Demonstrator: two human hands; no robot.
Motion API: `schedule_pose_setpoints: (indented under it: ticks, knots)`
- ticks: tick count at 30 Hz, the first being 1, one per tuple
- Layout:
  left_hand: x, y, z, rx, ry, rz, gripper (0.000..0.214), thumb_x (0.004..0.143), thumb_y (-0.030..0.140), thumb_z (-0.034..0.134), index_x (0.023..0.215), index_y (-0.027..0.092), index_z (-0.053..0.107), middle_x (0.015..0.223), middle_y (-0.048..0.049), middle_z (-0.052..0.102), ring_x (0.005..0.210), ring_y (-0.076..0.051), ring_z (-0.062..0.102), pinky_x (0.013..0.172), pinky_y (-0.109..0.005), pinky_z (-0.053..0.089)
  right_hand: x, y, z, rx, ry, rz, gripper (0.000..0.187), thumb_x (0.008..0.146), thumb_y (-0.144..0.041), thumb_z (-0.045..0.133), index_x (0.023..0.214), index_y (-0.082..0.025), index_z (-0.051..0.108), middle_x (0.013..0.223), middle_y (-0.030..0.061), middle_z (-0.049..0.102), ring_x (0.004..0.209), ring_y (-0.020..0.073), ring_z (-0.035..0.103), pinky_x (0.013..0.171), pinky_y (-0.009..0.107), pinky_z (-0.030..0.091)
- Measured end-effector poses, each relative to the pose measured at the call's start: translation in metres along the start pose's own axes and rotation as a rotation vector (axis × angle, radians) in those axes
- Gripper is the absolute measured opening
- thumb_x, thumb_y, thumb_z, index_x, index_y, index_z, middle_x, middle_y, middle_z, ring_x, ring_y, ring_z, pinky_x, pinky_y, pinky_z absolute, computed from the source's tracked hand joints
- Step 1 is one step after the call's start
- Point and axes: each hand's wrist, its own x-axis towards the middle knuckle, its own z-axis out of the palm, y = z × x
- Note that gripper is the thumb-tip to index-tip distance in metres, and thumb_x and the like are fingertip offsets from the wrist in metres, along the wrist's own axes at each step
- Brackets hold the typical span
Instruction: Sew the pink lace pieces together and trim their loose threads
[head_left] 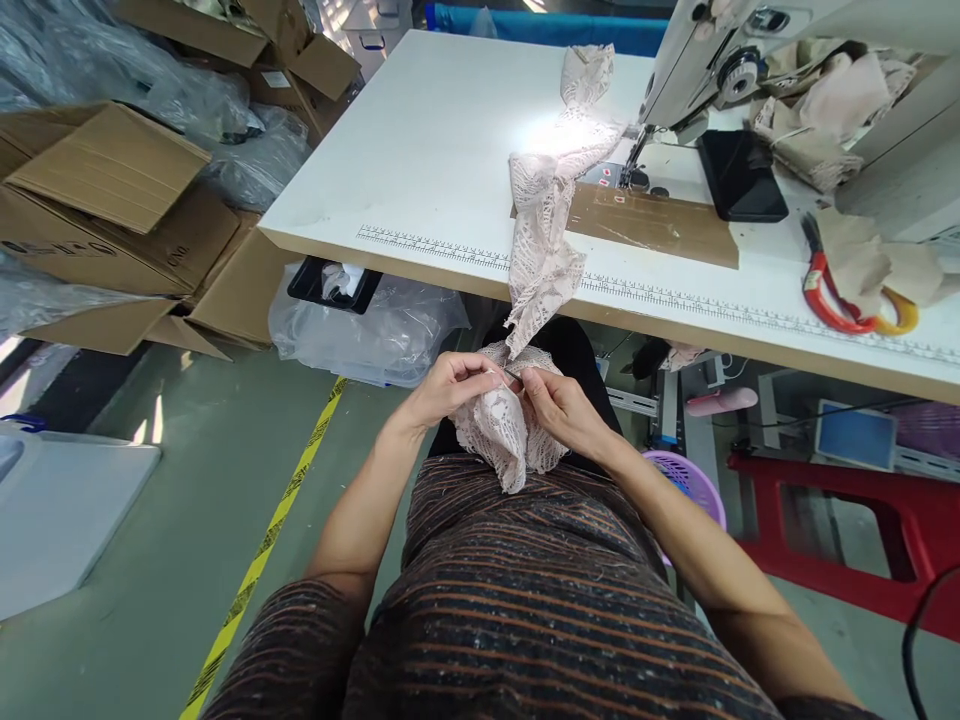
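Observation:
Pale pink lace fabric (499,425) lies bunched in my lap, just below the table's front edge. My left hand (459,385) pinches its upper part between thumb and fingers. Close beside it, my right hand (559,400) is closed, with a thin dark pointed tool (513,375) showing at its fingertips against the lace; its exact kind is too small to tell. A lace strip (544,235) runs from the lap over the table edge and up past the needle area of the sewing machine (637,170).
The white table (442,130) carries a printed ruler, a black phone (741,175), red-and-yellow-handled scissors (840,295) and fabric scraps (847,110). Cardboard boxes (112,200) and plastic bags stand left. Below right are a purple basket (694,480) and a red stool (847,535).

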Motion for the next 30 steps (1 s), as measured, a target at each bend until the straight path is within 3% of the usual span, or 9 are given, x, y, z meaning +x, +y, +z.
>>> schedule_pose_setpoints:
  ticks: [6,8,11,13,16,19,22,25,30]
  knots:
    - [-0.001,-0.001,0.001,0.002,0.008,-0.029,0.022,0.077,0.035,0.075,0.071,0.013,0.073,0.066,-0.0003,0.065,0.060,-0.009,0.050,0.057,-0.021,0.037,0.003,-0.005,0.001,-0.115,0.132,-0.045,0.054,0.100,-0.061,0.036,0.072,-0.021,0.056,0.060,-0.0009,0.051,0.057,0.0130,0.044,0.060,0.029,0.033]
    - [0.001,-0.004,0.002,-0.005,0.007,-0.022,0.024,0.076,0.036,0.076,0.074,0.013,0.074,0.071,-0.0022,0.068,0.064,-0.010,0.054,0.061,-0.022,0.041,0.001,-0.002,0.005,-0.057,0.184,-0.023,0.049,0.100,-0.060,0.038,0.079,-0.020,0.059,0.063,-0.0011,0.053,0.058,0.0131,0.045,0.060,0.028,0.035]
    - [0.007,-0.015,0.003,-0.058,0.027,-0.022,0.029,0.074,0.042,0.078,0.076,0.013,0.073,0.073,-0.0033,0.068,0.067,-0.012,0.057,0.063,-0.023,0.044,-0.004,0.002,0.011,0.097,0.124,-0.027,0.041,0.093,-0.060,0.055,0.093,-0.019,0.062,0.075,-0.0003,0.060,0.064,0.0129,0.049,0.062,0.027,0.040]
    - [0.012,-0.028,0.003,-0.108,0.090,-0.007,0.036,0.076,0.049,0.074,0.082,0.014,0.073,0.076,-0.0035,0.068,0.069,-0.014,0.059,0.065,-0.024,0.045,-0.008,0.004,0.012,0.185,0.082,-0.009,0.041,0.086,-0.059,0.064,0.089,-0.018,0.063,0.075,-0.0001,0.060,0.064,0.0126,0.049,0.061,0.026,0.041]
    - [0.013,-0.049,0.000,-0.106,0.227,0.041,0.046,0.084,0.059,0.062,0.098,0.016,0.072,0.087,-0.0048,0.069,0.081,-0.016,0.063,0.073,-0.026,0.048,-0.015,0.006,-0.001,0.254,0.150,0.064,0.041,0.083,-0.058,0.067,0.081,-0.017,0.065,0.068,-0.0005,0.057,0.060,0.0119,0.046,0.056,0.026,0.039]
    - [0.007,-0.063,-0.003,-0.028,0.275,0.056,0.052,0.087,0.062,0.056,0.109,0.016,0.069,0.102,-0.0076,0.071,0.097,-0.020,0.064,0.083,-0.028,0.048,-0.022,0.009,-0.025,0.239,0.246,0.104,0.039,0.080,-0.055,0.071,0.081,-0.017,0.070,0.063,-0.0015,0.055,0.056,0.0104,0.041,0.051,0.025,0.034]
    - [-0.003,-0.062,-0.006,0.100,0.250,0.040,0.050,0.083,0.056,0.066,0.112,0.015,0.067,0.108,-0.0092,0.071,0.100,-0.021,0.064,0.088,-0.030,0.049,-0.028,0.012,-0.043,0.231,0.285,0.131,0.037,0.079,-0.053,0.073,0.079,-0.017,0.071,0.061,-0.0018,0.053,0.054,0.0097,0.038,0.048,0.024,0.030]
    - [-0.011,-0.052,-0.009,0.328,0.203,0.048,0.041,0.079,0.041,0.077,0.109,0.016,0.068,0.110,-0.0090,0.071,0.101,-0.021,0.065,0.091,-0.032,0.049,-0.031,0.011,-0.046,0.231,0.282,0.126,0.035,0.080,-0.052,0.074,0.080,-0.017,0.072,0.059,-0.0024,0.051,0.053,0.0096,0.037,0.047,0.024,0.029]
    - [-0.023,-0.036,-0.021,0.651,0.231,0.086,0.023,0.087,0.028,0.067,0.108,0.018,0.071,0.105,-0.0074,0.073,0.100,-0.022,0.066,0.096,-0.037,0.047,-0.033,0.002,-0.044,0.163,0.246,0.001,0.033,0.085,-0.052,0.071,0.080,-0.019,0.071,0.070,0.0016,0.060,0.059,0.0123,0.047,0.052,0.025,0.038]
